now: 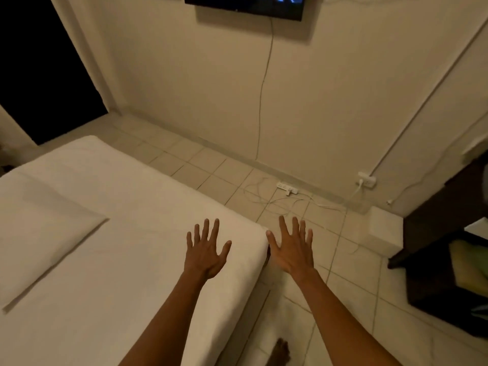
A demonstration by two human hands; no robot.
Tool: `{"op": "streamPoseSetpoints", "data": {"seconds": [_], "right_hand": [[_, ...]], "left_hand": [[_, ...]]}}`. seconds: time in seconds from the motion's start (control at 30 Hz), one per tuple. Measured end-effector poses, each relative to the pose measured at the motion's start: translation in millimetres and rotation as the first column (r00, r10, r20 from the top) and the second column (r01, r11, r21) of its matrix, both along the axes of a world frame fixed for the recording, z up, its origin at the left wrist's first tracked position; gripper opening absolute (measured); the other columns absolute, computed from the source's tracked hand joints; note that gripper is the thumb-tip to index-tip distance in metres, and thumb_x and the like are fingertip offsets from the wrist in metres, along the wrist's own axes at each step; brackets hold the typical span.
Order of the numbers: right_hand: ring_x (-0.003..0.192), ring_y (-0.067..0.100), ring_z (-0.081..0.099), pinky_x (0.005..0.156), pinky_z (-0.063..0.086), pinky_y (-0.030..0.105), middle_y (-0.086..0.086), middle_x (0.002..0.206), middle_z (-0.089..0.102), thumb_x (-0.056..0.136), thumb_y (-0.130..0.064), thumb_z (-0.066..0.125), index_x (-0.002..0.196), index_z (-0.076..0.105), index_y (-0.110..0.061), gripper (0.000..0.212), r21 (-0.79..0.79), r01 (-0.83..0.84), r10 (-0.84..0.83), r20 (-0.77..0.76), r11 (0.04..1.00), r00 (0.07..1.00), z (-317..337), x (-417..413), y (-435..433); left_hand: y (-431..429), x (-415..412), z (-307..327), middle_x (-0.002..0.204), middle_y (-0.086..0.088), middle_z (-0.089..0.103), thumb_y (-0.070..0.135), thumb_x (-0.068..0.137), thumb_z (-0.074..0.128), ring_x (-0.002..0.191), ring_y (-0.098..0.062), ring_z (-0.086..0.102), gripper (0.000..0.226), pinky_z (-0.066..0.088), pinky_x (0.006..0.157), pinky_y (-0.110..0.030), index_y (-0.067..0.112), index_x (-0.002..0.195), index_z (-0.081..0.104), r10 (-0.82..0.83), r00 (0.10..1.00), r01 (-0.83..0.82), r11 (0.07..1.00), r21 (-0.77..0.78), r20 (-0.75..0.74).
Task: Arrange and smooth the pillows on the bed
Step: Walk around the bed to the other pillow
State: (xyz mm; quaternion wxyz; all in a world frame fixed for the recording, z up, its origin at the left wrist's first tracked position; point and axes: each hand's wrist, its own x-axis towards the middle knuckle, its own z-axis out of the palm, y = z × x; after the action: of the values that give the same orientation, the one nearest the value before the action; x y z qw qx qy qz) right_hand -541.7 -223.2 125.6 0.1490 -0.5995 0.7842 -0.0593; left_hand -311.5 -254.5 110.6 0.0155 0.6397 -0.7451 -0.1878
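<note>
A white bed (137, 207) fills the left and lower part of the head view. One white pillow (45, 233) lies flat on it at the left, reaching past the frame's left edge. My left hand (204, 250) is stretched out above the bed's near right corner, palm down, fingers spread, holding nothing. My right hand (291, 247) hovers just past that corner, above the tiled floor, also spread and empty. Both hands are well to the right of the pillow.
A tiled floor (224, 178) runs along the bed's right side, with a white power strip (287, 188) and loose cables. A dark wooden cabinet (449, 233) stands at the right. A wall TV (245, 5) hangs above. My bare foot (280, 352) shows at the bottom.
</note>
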Motion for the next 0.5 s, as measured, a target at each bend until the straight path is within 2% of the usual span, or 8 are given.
{"op": "streamPoseSetpoints", "data": {"seconds": [0.1,0.23,0.37,0.5], "right_hand": [[0.153,0.034,-0.004,0.122,-0.005,0.052,0.015,0.166,0.004,0.098,-0.065,0.016,0.159,0.005,-0.026,0.073,0.024,-0.044,0.045,-0.01,0.999,0.999,-0.2,-47.8,-51.1],[0.153,0.035,-0.004,0.122,-0.005,0.053,0.017,0.166,0.006,0.1,-0.062,0.017,0.16,0.006,-0.024,0.072,0.069,-0.107,0.108,-0.004,0.992,0.994,-3.1,-97.4,-128.1],[0.153,0.034,-0.004,0.122,-0.005,0.052,0.017,0.166,0.006,0.099,-0.062,0.016,0.16,0.007,-0.025,0.072,0.063,-0.19,0.19,0.005,0.98,0.982,-12.2,-127.7,-206.5],[0.153,0.035,-0.003,0.122,-0.004,0.053,0.018,0.166,0.007,0.1,-0.061,0.017,0.16,0.008,-0.023,0.071,0.087,-0.226,0.228,-0.014,0.97,0.974,-20.8,-158.2,-288.6]], "left_hand": [[-41.9,-47.7,-2.2,0.164,-0.005,-0.014,0.063,0.097,0.017,0.15,-0.03,-0.013,0.074,-0.009,0.12,-0.048,0.028,0.154,-0.016,0.049,0.998,-0.048,0.999,0.024,-0.035],[-100.6,-94.8,-6.9,0.164,-0.005,-0.012,0.063,0.097,0.017,0.15,-0.03,-0.011,0.074,-0.008,0.12,-0.048,0.028,0.154,-0.014,0.076,0.997,-0.074,0.997,0.038,-0.035],[-163.9,-121.4,-22.2,0.164,-0.006,-0.01,0.064,0.096,0.016,0.151,-0.031,-0.01,0.075,-0.006,0.121,-0.05,0.027,0.154,-0.013,0.176,0.984,-0.174,0.982,0.078,-0.014],[-238.7,-149.9,-29.4,0.165,-0.006,-0.009,0.063,0.097,0.019,0.151,-0.031,-0.009,0.075,-0.006,0.121,-0.05,0.027,0.155,-0.011,0.229,0.972,-0.225,0.972,0.07,-0.061]]}}
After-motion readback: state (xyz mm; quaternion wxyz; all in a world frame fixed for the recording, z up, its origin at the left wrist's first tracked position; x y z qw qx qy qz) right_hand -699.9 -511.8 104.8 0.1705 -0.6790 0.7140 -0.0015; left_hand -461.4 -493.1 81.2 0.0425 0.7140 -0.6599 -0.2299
